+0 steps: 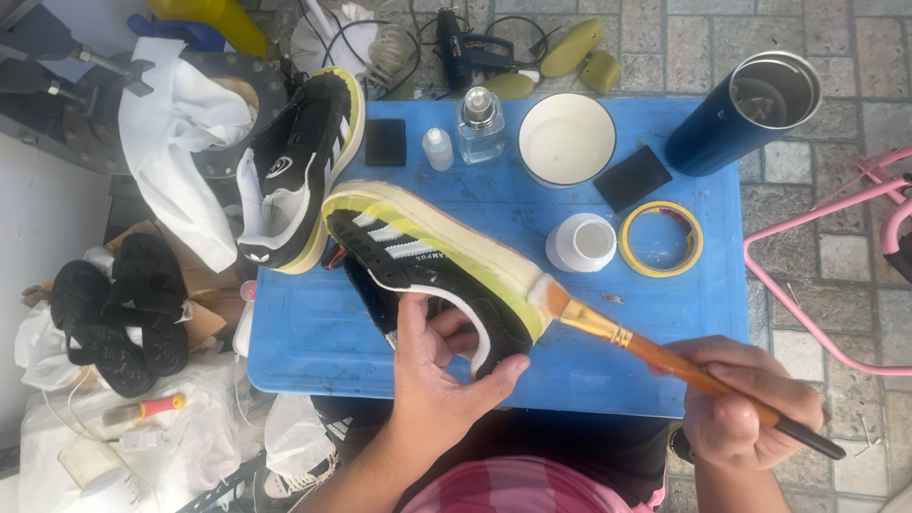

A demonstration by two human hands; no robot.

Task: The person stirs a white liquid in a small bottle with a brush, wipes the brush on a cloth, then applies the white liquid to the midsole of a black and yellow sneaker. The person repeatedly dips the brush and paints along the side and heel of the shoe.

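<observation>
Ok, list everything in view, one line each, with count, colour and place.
held sneaker: 1, black, white stripes, yellow-taped sole, table centre
second sneaker: 1, black and white, table's left edge
brush: 1, orange handle, tip on the held sneaker's sole
bowl: 1, white, table top
tape roll: 1, yellow, table right
small tub: 1, white, beside the tape roll
bottles: 2, clear, table top
tumbler: 1, dark blue, right corner
pads: 2, black, table top
table: 1, blue
sandals: 2, black, floor left
left hand: holds the held sneaker
right hand: holds the brush
</observation>
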